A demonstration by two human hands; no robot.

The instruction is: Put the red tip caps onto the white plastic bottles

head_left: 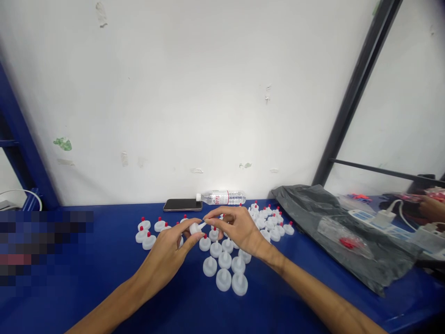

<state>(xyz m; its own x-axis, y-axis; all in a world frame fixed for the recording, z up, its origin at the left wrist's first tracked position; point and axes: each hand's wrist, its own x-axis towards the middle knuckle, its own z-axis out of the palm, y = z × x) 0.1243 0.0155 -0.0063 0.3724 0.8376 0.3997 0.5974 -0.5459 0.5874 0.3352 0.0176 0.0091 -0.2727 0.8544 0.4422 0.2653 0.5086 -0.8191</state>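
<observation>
My left hand [175,241] is closed on the base of a white plastic nozzle cap [195,228], which is tilted with its spout pointing right. At the spout's tip, the thumb and index finger of my right hand [238,227] pinch together; whether a small red tip is between them is hidden. Below the hands stand several white nozzle caps without red tips [225,260]. Others with red tips stand to the left [149,241] and to the right [275,234], some partly covered by my hands.
A phone [182,205] and a clear plastic bottle [222,197] lie along the wall on the blue table [114,250]. To the right is a grey plastic bag [333,241] with a clear bag of red pieces [349,242] on it. Beyond are a power strip [368,218] and another person's hand [433,208].
</observation>
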